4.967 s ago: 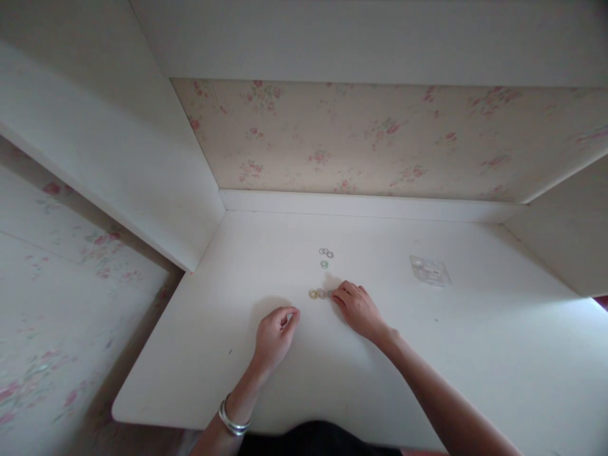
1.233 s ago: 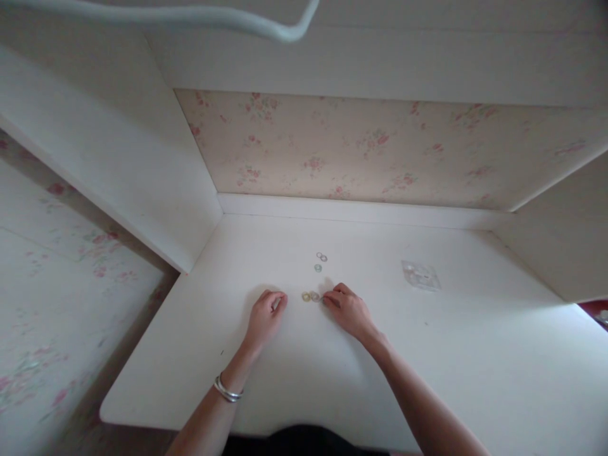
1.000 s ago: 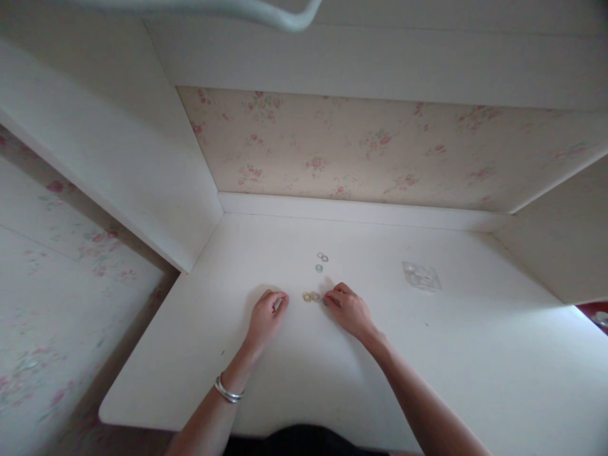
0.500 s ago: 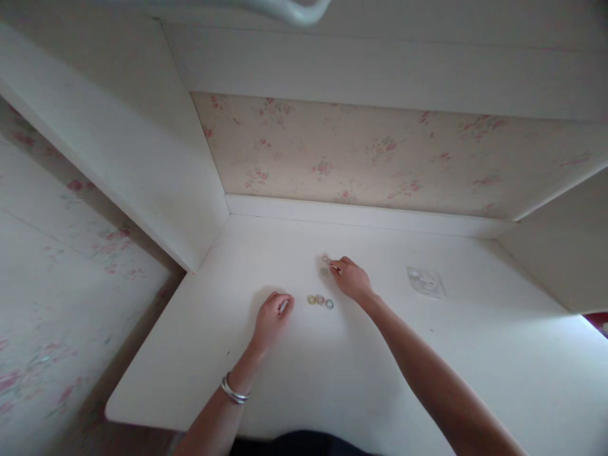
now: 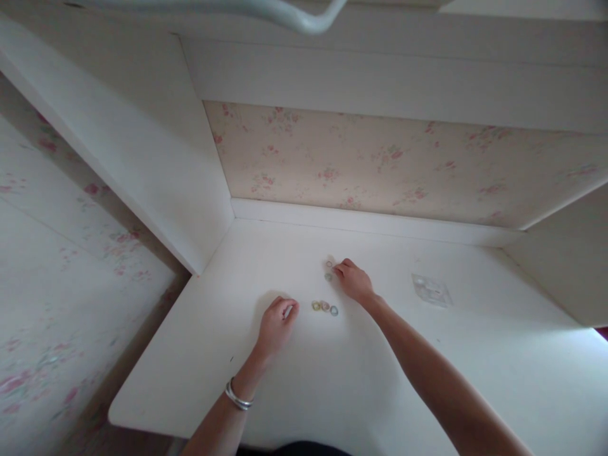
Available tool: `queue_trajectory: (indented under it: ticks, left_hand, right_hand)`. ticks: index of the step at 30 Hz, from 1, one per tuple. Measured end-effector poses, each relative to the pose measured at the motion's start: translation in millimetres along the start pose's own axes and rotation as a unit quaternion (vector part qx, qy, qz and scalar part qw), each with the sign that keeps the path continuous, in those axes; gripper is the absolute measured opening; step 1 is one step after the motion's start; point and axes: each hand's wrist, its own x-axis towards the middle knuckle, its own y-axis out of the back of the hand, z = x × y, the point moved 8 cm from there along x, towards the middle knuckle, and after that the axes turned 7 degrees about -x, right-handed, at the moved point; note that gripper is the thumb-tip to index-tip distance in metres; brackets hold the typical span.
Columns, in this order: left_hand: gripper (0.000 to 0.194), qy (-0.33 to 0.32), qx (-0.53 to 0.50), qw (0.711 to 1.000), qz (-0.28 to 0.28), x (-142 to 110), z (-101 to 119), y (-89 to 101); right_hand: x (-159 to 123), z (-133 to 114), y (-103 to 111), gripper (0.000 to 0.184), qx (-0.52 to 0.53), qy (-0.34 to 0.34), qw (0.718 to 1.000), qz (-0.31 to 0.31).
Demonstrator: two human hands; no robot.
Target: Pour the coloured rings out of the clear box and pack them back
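Note:
My right hand [image 5: 352, 278] reaches over the white desk with its fingertips pinched together; whatever is between them is too small to make out. Just left of those fingertips lies a small pinkish ring [image 5: 329, 264], with a grey-green ring [image 5: 328, 277] nearer to me. Closer still, a yellow ring [image 5: 316, 306], a pinkish-brown ring [image 5: 325, 306] and a blue-grey ring [image 5: 334, 311] form a short row. Left of this row my left hand [image 5: 278, 322] rests on the desk, fingers curled and thumb meeting the index finger, nothing seen in them. A silver bangle [image 5: 238, 396] circles my left wrist.
A clear plastic bag [image 5: 431, 290] lies on the desk [image 5: 361, 386] to the right. White panels [image 5: 209, 234] and a low back ledge [image 5: 370, 220] bound the desk. Behind is floral wallpaper [image 5: 327, 174]. A pale curved tube [image 5: 304, 24] crosses the top.
The view has shifted slightly, so everything sits a little lower and to the right. My right fingertips have drawn slightly away from the pinkish ring. My left hand stays beside the row.

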Motion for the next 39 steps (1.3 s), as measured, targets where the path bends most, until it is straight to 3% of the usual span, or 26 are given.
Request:
queue_trajectory:
  ticks: [5,11,18,24,30,34,39]
  left_hand:
    - [0.028,-0.002,0.000,1.000,-0.001,-1,2,0.2]
    - [0.028,-0.002,-0.007,1.000,-0.004,-1,2,0.0]
    - [0.030,-0.004,0.001,1.000,0.000,-1,2,-0.5]
    - [0.029,-0.007,0.004,1.000,-0.005,-1,1,-1.4]
    - [0.028,-0.004,0.006,1.000,-0.007,-1,-2,-3.0]
    - [0.027,-0.003,-0.004,1.000,-0.011,-1,-2,-3.2]
    - [0.026,0.004,-0.003,1.000,-0.021,-1,-1,-4.6]
  right_hand:
    - [-3,9,3,0.036,0.006,-0.018,0.999,0.028]
    - [-3,15,-4,0.035,-0.001,-0.018,1.000,0.015]
    - [-4,5,-6,0.035,0.008,0.012,1.000,0.001]
    - [-3,18,-7,0.034,0.013,-0.030,0.999,0.010]
    - [-9,24,-9,0.035,0.014,-0.029,0.999,0.006]
    - [-21,22,-7,0.034,0.026,-0.024,0.999,0.021]
    - [-63,6,0,0.029,0.136,0.038,0.985,0.099]
